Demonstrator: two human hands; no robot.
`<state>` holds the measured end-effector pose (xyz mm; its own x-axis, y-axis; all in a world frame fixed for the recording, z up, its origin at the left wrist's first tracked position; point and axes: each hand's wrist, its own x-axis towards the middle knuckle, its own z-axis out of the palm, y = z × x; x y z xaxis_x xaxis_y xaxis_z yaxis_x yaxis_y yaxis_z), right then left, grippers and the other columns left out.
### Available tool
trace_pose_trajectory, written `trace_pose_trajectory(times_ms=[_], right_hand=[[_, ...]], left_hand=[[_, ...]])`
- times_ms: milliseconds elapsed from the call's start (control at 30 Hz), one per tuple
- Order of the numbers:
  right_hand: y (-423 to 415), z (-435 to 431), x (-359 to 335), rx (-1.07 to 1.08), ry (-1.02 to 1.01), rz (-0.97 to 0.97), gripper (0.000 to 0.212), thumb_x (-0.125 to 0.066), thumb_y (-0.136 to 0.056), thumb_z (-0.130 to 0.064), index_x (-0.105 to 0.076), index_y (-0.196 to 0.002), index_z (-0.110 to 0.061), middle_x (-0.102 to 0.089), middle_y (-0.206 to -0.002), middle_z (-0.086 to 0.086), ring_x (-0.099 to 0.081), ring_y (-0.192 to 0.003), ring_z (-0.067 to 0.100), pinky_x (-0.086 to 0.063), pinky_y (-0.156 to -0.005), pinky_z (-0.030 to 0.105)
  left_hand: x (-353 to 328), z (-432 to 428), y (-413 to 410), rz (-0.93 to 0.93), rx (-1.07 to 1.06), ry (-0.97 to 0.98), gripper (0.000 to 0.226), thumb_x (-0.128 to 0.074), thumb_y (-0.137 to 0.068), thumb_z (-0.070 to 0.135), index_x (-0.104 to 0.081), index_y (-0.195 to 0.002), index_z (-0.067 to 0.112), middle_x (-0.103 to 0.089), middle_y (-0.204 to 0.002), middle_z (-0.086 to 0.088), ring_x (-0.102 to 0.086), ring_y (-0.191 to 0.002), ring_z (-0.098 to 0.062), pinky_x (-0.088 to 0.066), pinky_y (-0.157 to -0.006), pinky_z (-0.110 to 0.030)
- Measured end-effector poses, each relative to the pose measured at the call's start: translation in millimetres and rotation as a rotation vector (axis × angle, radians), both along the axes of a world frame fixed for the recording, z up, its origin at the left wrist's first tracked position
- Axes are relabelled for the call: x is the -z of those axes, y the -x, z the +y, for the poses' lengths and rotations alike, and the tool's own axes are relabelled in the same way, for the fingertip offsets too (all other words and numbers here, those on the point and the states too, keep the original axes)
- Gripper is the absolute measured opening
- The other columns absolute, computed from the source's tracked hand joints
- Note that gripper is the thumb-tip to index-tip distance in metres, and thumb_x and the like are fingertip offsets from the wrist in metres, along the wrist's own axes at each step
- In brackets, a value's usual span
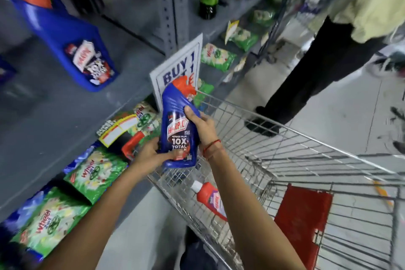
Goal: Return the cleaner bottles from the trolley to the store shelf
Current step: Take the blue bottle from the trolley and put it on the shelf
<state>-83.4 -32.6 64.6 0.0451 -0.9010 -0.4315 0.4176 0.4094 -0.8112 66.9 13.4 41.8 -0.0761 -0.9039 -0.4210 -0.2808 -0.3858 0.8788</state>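
The grey store shelf [65, 105] fills the space to the left of my fingers and above them, and one blue Harpic bottle [72, 50] already stands on it, well apart from my hands. I judge the free board beside that bottle is the place for the next one. The wire trolley [285, 138] lies to the right of my fingers and below them; inside it a red cleaner bottle [211, 200] with a white cap lies on its side, not yet returned. Green detergent packets [94, 173] rest on the lower shelf, under my left wrist. A "BUY 1" sign [182, 66] stands just behind the bottle I hold.

Between both hands I hold a blue Harpic bottle [178, 129], red cap up, over the trolley rim. My left hand [151, 153] supports the base, fingers curled around it. My right hand [201, 127] wraps the side, fingers pressed on the body. I think two hands keep it steady for the lift toward the shelf.
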Motion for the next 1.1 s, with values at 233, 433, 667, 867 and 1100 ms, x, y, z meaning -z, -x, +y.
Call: trace_pose_trajectory(times_ms=[233, 433, 667, 867, 1100], right_hand=[[-77.6, -8.3, -73.5, -0.279, 0.283, -0.022, 0.008, -0.061, -0.083, -0.011, -0.064, -0.077, -0.011, -0.072, -0.058, -0.003, -0.064, -0.051, 0.009, -0.054, -0.054, 0.02], [-152.1, -12.8, -117.4, -0.508, 0.51, 0.046, 0.01, -0.062, -0.083, -0.011, -0.069, -0.085, -0.016, -0.074, -0.069, -0.007, -0.066, -0.064, 0.006, -0.056, -0.066, 0.022], [-229.9, -17.3, -141.4, -0.695, 0.642, 0.135, 0.012, -0.057, -0.086, -0.012, -0.06, -0.094, -0.02, -0.065, -0.093, 0.002, -0.065, -0.076, 0.003, -0.054, -0.076, 0.02], [-268.0, -14.0, -141.8, -0.717, 0.646, 0.145, 0.021, -0.054, -0.086, -0.039, -0.055, -0.103, -0.026, -0.068, -0.098, -0.005, -0.067, -0.083, 0.002, -0.053, -0.069, 0.019], [-274.4, -14.5, -135.6, -0.739, 0.612, 0.206, 0.028, -0.051, -0.088, -0.04, -0.052, -0.109, -0.021, -0.066, -0.099, -0.005, -0.067, -0.076, -0.004, -0.051, -0.061, 0.012]], left_hand=[[-60.4, 27.0, -62.6, 0.085, -0.274, 0.255, 0.06, -0.088, -0.041, 0.042, -0.064, -0.092, 0.022, -0.074, -0.094, -0.004, -0.069, -0.084, -0.019, -0.054, -0.083, -0.037], [-85.8, 44.4, -123.6, 0.047, -0.5, 0.406, 0.047, -0.087, -0.05, 0.025, -0.065, -0.092, 0.02, -0.076, -0.086, 0.005, -0.071, -0.081, -0.015, -0.057, -0.075, -0.029], [-99.4, 50.4, -189.5, -0.026, -0.663, 0.506, 0.054, -0.085, -0.058, 0.013, -0.061, -0.106, 0.007, -0.071, -0.103, -0.014, -0.068, -0.093, -0.025, -0.053, -0.09, -0.045], [-102.8, 41.7, -216.8, -0.289, -0.779, 0.554, 0.055, -0.087, -0.057, 0.023, -0.06, -0.102, 0.008, -0.07, -0.091, -0.001, -0.065, -0.077, -0.014, -0.048, -0.066, -0.008], [-84.4, 34.4, -221.5, -0.295, -0.796, 0.512, 0.056, -0.085, -0.059, 0.02, -0.058, -0.106, 0.007, -0.066, -0.091, 0.001, -0.062, -0.079, -0.014, -0.043, -0.06, -0.003]])
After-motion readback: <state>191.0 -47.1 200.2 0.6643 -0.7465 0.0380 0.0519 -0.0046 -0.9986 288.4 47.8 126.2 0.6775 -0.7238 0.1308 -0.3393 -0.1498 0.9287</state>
